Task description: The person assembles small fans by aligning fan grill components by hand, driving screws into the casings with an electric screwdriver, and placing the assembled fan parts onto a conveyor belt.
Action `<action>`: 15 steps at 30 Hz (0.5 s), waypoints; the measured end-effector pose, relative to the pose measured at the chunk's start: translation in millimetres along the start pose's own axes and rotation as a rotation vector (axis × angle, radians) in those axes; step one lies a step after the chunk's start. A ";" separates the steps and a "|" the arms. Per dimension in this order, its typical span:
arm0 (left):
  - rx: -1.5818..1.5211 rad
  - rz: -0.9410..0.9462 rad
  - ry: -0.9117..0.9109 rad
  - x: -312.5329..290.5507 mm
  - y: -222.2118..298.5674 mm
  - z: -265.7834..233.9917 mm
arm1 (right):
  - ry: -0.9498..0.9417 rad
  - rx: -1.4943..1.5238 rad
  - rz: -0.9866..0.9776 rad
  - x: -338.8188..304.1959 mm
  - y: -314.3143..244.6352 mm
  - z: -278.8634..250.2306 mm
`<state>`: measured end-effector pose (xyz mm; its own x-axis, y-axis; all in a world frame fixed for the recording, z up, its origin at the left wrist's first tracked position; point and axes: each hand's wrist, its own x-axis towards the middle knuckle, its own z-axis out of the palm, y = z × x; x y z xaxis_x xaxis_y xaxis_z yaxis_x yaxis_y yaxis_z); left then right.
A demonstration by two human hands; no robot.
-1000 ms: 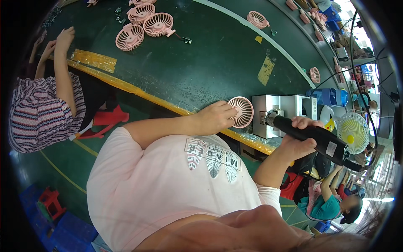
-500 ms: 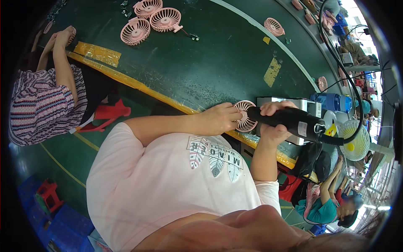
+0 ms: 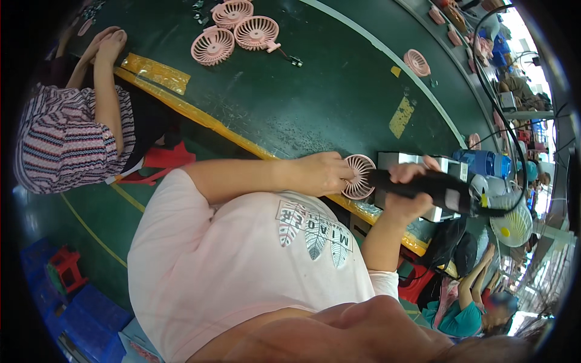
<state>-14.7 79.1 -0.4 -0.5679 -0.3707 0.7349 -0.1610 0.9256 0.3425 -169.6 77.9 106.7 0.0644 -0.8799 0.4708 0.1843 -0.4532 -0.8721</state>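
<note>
My left hand (image 3: 327, 173) is closed on a round pink fan housing (image 3: 359, 176) with radial slats, held at the table's front edge. Its fingertips reach toward the housing's middle. My right hand (image 3: 411, 186) wraps around a black electric screwdriver (image 3: 445, 190), which lies nearly level and is blurred by motion. The screwdriver's front end points at the housing from the right and overlaps its right side. Whether the bit touches a screw cannot be made out. A black cable (image 3: 521, 145) runs from the tool's rear and curves upward.
Three pink fan housings (image 3: 256, 32) lie at the far left, one with a small wired part. Another pink housing (image 3: 417, 63) sits far right. Behind my right hand stands a grey-white box (image 3: 393, 158). A co-worker (image 3: 72, 133) sits left; a white fan (image 3: 511, 224) stands right.
The whole view has shifted, so the table things appear further right. The screwdriver's front end has drawn back slightly from the housing's middle, and the tool is now blurred. Both hands keep their holds.
</note>
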 end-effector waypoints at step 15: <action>0.589 -0.945 0.071 -7.3 -81.3 -88.9 | -0.046 -0.137 -0.408 5.9 -50.7 -40.1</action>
<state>74.4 -0.2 18.5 0.0301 -0.9310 0.3638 -0.8721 0.1534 0.4646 -217.9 89.9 148.4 0.0577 -0.6186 0.7836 0.0718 -0.7803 -0.6213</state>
